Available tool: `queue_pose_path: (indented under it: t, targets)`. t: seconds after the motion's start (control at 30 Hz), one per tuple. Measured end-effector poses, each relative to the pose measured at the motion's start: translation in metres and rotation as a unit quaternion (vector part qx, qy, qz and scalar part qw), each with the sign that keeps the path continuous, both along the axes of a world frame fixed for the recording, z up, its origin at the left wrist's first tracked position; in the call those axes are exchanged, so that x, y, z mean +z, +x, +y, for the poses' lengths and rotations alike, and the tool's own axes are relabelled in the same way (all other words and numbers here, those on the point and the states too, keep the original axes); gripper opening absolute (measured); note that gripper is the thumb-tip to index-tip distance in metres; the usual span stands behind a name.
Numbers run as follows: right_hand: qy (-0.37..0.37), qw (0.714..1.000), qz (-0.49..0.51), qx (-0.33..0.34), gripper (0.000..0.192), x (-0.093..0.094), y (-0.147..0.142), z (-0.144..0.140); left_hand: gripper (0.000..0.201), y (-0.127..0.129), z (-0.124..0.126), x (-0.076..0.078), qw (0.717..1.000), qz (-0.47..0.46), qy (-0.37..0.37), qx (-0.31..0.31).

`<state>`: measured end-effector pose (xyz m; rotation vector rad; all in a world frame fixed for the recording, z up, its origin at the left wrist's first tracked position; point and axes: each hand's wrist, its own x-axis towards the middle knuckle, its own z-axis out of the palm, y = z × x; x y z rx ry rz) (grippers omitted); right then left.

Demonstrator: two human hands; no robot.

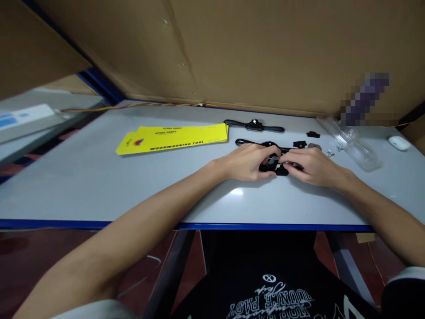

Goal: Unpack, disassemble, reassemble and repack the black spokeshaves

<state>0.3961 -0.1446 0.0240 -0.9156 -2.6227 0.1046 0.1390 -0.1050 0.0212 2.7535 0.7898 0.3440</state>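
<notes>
- The left hand (249, 161) and the right hand (312, 166) meet at the centre of the frame, on a grey table (99, 186).
- Both hands hold a black spokeshave (277, 166) that lies on the table; the fingers are curled narrow around its middle part.
- The fingertips of the right hand seem to pinch a small grey metal piece on it, but the view is too small to be sure.
- Just above the hands lies a 2nd black spokeshave (254, 126).
- Yellow packaging cards (172, 137) lie to the left of centre.
- Clear plastic wrapping (352, 144) and a white earbud case (399, 142) are at the right.
</notes>
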Motion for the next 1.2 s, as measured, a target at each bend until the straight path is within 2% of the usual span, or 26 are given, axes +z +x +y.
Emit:
queue_pose_path:
  t: [0.23, 0.47, 0.57, 0.9, 1.2]
  targets:
    - [0.014, 0.999, 0.01, 0.031, 0.025, 0.0007, -0.0002, -0.0005, 0.053, -0.0004, 0.0011, -0.0012, 1.0, -0.009, 0.011, -0.01]
    - [0.013, 0.997, -0.015, 0.069, 0.028, -0.0001, -0.0016, -0.0029, 0.052, -0.0003, 0.0005, -0.0013, 1.0, -0.003, 0.002, -0.004]
    - [0.013, 0.997, -0.011, 0.075, 0.036, 0.0002, -0.0012, -0.0033, 0.053, -0.0001, 0.0003, -0.0017, 1.0, -0.001, 0.0, 0.0]
    - [-0.009, 0.999, -0.01, 0.049, 0.045, 0.0004, -0.0013, -0.0027, 0.049, -0.0009, -0.0004, -0.0001, 1.0, -0.012, 0.006, -0.011]
    - [0.004, 0.999, 0.003, 0.036, 0.036, -0.0001, -0.0013, -0.0016, 0.045, -0.0008, 0.0011, -0.0013, 1.0, -0.014, 0.014, -0.015]
